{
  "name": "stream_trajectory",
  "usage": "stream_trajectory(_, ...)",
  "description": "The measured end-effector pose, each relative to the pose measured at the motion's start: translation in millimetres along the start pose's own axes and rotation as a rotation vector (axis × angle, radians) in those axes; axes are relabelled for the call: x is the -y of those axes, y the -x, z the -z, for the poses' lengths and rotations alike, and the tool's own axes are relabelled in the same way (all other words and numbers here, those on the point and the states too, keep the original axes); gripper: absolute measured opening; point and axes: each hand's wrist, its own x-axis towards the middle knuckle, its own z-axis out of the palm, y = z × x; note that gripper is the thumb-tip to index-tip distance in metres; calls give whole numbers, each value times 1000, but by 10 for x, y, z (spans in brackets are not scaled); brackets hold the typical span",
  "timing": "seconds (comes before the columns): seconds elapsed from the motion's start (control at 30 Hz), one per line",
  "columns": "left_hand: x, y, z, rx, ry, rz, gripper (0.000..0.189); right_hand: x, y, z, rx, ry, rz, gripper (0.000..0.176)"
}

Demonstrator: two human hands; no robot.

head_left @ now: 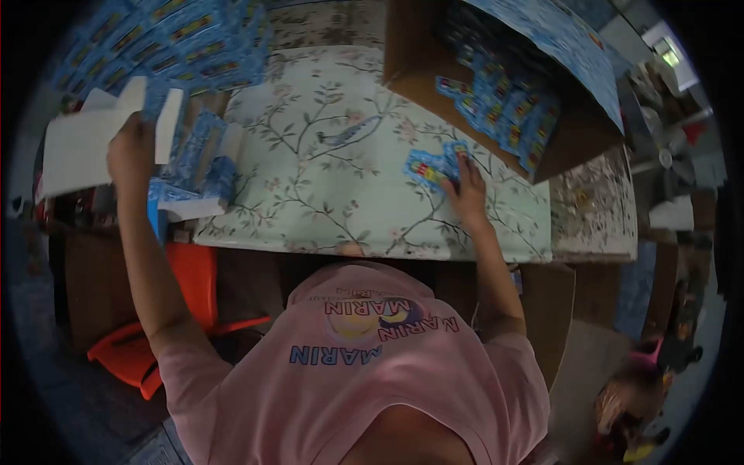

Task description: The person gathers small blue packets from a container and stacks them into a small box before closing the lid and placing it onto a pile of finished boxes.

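Note:
My left hand (132, 155) is raised at the table's left side, its fingers closed on a white cardboard carton (77, 151) with flaps standing up. Just right of it are blue-printed cartons (205, 159), one with a white side facing me. On the right half of the table, my right hand (470, 198) reaches over small blue packets (426, 168) with red and yellow print. Its thumb and fingers are around the packets' right end; part of them is hidden under the fingers.
A large brown cardboard box (418, 97) lies open toward me at the back right, with several blue packets (504, 108) inside. Many blue printed packs (170, 46) are stacked at the back left. A flowered cloth (333, 198) covers the table. An orange chair (190, 287) stands at lower left.

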Motion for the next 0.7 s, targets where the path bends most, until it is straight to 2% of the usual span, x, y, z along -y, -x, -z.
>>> stream_trajectory(0.07, -296, 189, 339, -144, 326, 18, 22, 105, 85, -110, 37, 154, -16, 63)
stream_trajectory(0.13, -776, 527, 543, -107, 592, -43, 19, 186, 70, -161, -14, 180, -7, 63)
stream_trajectory(0.2, -1062, 876, 284, -39, 453, -203, 15, 223, 56, -177, -39, 122, 19, 60)
stream_trajectory(0.27, -1447, 1161, 94, -70, 654, -495, 12, 316, 48, -51, -16, 142, 20, 58)
stream_trajectory(0.33, -1654, 1420, -253, 99, 732, -557, 12, 319, 70, 23, 102, 35, 73, 57)
stream_trajectory(0.37, -1693, 1545, -451, 96, 738, -563, 12, 397, 19, 203, 226, 8, 53, 55)
stream_trajectory(0.4, -1700, 1662, -653, 220, 626, -578, 8, 337, -38, 227, 222, 13, 53, 55)
stream_trajectory(0.43, -1712, 1696, -762, 342, 510, -586, 4, 244, -141, 247, 301, -116, 33, 55)
stream_trajectory(0.47, -1690, 1707, -866, 339, 510, -582, 4, 156, -260, 262, 382, -246, 14, 54)
stream_trajectory(0.5, -1671, 1698, -934, 323, 547, -557, 5, 97, -451, 331, 316, -304, -55, 51)
stream_trajectory(0.57, -1614, 1621, -1000, 307, 578, -521, 6, -160, -873, 331, 134, -112, -30, 60)
stream_trajectory(0.63, -1542, 1487, -1024, 333, 520, -524, 6, -381, -1325, 233, 3, -137, -183, 64)
stream_trajectory(0.67, -1497, 1431, -1032, 327, 508, -514, 6, -517, -1576, 191, -90, -34, -104, 68)
stream_trajectory(0.7, -1440, 1373, -1036, 408, 427, -435, 10, -599, -1802, 126, -187, 64, -26, 73)
